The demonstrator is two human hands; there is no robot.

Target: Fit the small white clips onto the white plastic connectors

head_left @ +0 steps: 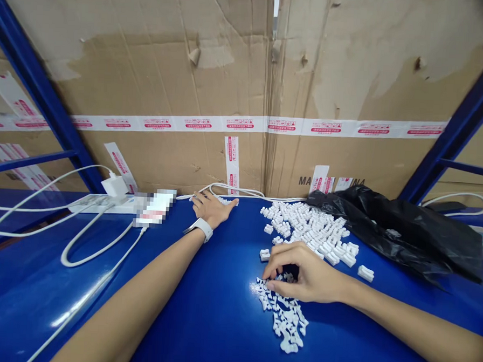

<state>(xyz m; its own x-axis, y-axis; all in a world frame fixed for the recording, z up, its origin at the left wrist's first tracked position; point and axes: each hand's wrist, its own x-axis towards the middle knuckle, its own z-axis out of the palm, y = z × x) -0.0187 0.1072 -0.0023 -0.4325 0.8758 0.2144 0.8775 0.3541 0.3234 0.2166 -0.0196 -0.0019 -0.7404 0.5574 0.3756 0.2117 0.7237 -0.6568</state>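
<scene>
My left hand (pixel 210 207), with a pale watch strap on its wrist, reaches to the back of the blue table. Its fingers are spread, and small white pieces (pixel 227 201) show just beyond it. Lower right, my right hand (pixel 297 270) hovers over a scatter of small, thin white pieces (pixel 286 318). Its fingers are curled, the thumb and index fingertips close together; whatever is between them is too small to make out. Behind this hand lies a heap of blocky white plastic pieces (pixel 314 228), with one loose piece (pixel 366 273) to the right.
A crumpled black plastic bag (pixel 417 233) lies to the right of the heap. At the left are a power strip (pixel 102 203) with a charger (pixel 115 186), white cables (pixel 66 247) and a blurred-out device (pixel 154 209). Large cardboard boxes (pixel 169 80) stand behind the blue table (pixel 202 319).
</scene>
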